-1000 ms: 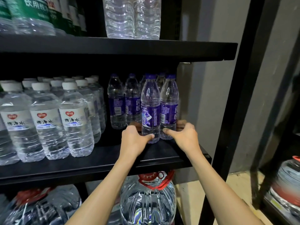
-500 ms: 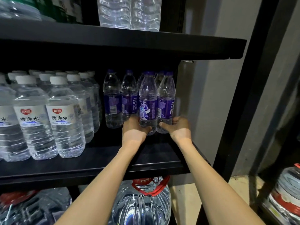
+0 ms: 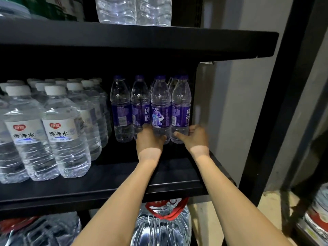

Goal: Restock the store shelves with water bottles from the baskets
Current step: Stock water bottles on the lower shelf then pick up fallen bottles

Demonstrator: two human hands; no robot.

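While left hand [image 3: 150, 140] and right hand [image 3: 196, 138] each grip one, two purple bottles [image 3: 161, 103] stand touching between them.

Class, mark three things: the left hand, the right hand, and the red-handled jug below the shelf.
left hand [image 3: 150, 139], head view, back of the hand.
right hand [image 3: 194, 139], head view, back of the hand.
red-handled jug [image 3: 159, 231], head view, ribbed clear body.

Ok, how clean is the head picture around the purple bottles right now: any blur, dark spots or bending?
Head view: the purple bottles are lit and their labels sharp; the right hand on them is slightly smeared, the left hand crisper; the shelf runs back into black shadow; the upright post at right leans, wide-lens distortion.
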